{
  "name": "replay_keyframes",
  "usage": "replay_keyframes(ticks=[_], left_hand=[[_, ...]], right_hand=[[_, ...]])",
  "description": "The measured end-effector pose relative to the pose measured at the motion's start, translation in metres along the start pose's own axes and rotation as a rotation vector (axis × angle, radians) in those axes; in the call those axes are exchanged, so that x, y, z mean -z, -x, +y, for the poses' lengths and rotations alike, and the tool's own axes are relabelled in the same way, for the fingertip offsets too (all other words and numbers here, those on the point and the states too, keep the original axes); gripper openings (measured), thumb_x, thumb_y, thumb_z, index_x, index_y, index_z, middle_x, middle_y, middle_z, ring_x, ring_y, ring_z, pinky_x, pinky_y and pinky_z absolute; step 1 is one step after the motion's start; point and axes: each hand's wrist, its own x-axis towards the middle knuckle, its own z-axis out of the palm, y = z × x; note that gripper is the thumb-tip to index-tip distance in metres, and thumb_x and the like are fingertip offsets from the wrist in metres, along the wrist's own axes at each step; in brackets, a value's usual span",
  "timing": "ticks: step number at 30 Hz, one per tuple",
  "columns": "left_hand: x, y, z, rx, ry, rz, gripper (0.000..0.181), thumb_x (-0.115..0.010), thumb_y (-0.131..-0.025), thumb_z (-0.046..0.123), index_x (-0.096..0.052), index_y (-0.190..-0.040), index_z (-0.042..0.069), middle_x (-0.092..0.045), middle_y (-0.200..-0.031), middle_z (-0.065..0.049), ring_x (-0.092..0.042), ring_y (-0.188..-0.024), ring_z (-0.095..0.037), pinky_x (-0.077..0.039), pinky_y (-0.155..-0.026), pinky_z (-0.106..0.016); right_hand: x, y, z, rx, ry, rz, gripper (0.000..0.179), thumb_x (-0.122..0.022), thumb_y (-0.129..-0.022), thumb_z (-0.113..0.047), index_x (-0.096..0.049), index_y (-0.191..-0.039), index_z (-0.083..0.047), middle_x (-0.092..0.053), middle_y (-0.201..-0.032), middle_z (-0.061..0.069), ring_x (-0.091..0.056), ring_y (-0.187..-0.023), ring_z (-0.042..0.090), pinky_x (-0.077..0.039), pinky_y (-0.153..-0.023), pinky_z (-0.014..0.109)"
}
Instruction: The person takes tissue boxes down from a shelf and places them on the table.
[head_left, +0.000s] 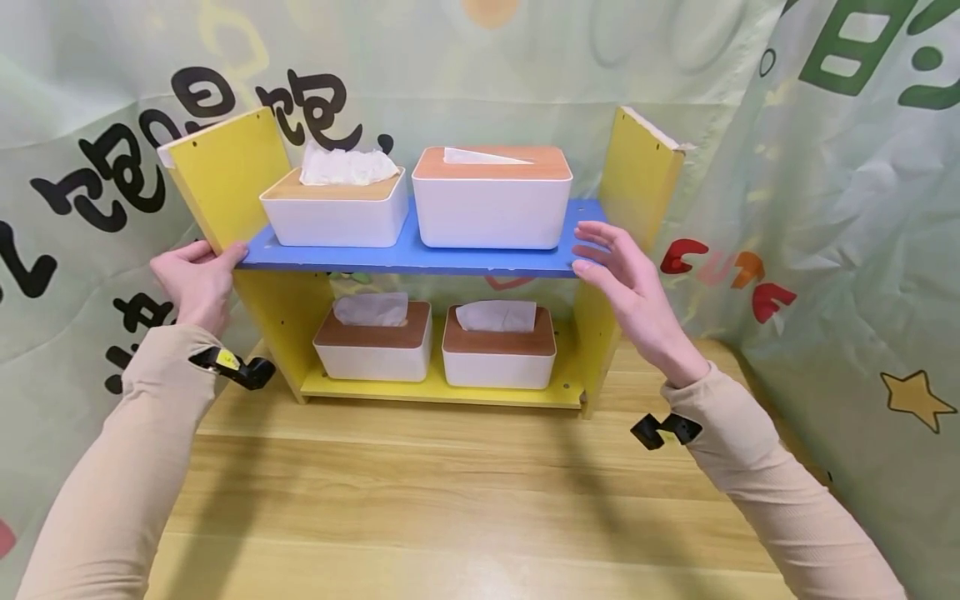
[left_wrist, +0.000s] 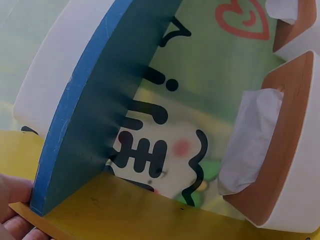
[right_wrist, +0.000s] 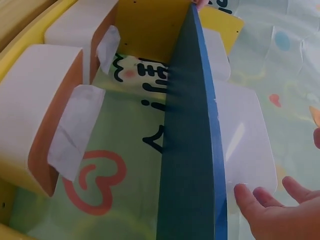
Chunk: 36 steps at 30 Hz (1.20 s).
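Observation:
A small shelf unit has yellow side panels (head_left: 641,179) and a blue middle board (head_left: 420,263). My left hand (head_left: 198,279) grips the front edge of the left yellow side panel (left_wrist: 100,220), thumb by the blue board's end and fingers outside the panel. My right hand (head_left: 633,292) is held with fingers spread near the board's right end, holding nothing. On the blue board stand a tissue box (head_left: 337,221) with crumpled tissue and a larger tissue box (head_left: 491,212). Below them, two smaller tissue boxes (head_left: 371,362) (head_left: 498,371) with brown lids stand on the yellow bottom board.
The unit stands on a light wooden table (head_left: 420,500) near its back. A printed fabric curtain (head_left: 847,250) hangs close behind it and along both sides. Black cameras (head_left: 667,431) are strapped to both wrists.

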Motion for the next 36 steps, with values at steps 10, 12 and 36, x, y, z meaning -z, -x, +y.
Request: replay_keyframes(ticks=[10, 12, 36], left_hand=[[0.0, 0.0, 0.001, 0.002, -0.029, -0.008, 0.026, -0.081, -0.081, 0.004, -0.063, -0.09, 0.021, -0.063, -0.08, 0.012, -0.063, -0.074, 0.003, -0.052, -0.095, -0.016], [0.0, 0.0, 0.001, 0.0, -0.032, -0.006, 0.025, -0.081, -0.08, 0.004, -0.064, -0.089, 0.021, -0.063, -0.077, 0.013, -0.063, -0.073, 0.003, -0.052, -0.093, -0.016], [0.002, -0.001, 0.0, -0.008, -0.03, -0.012, 0.026, -0.081, -0.08, 0.004, -0.064, -0.088, 0.022, -0.063, -0.083, 0.012, -0.063, -0.075, 0.003, -0.051, -0.086, -0.013]], right_hand=[[-0.004, -0.032, -0.004, -0.082, -0.101, 0.059, 0.064, -0.065, -0.096, -0.013, -0.034, -0.152, -0.008, -0.038, -0.157, 0.013, -0.038, -0.146, 0.028, -0.031, -0.125, 0.044], [-0.004, -0.038, -0.002, -0.095, -0.11, 0.073, 0.069, -0.068, -0.094, -0.014, -0.032, -0.153, -0.009, -0.036, -0.159, 0.013, -0.037, -0.148, 0.028, -0.029, -0.126, 0.043], [-0.008, -0.091, 0.005, -0.183, -0.1, 0.084, 0.077, -0.074, -0.09, -0.023, -0.033, -0.154, -0.015, -0.038, -0.159, 0.009, -0.037, -0.147, 0.026, -0.03, -0.126, 0.041]])
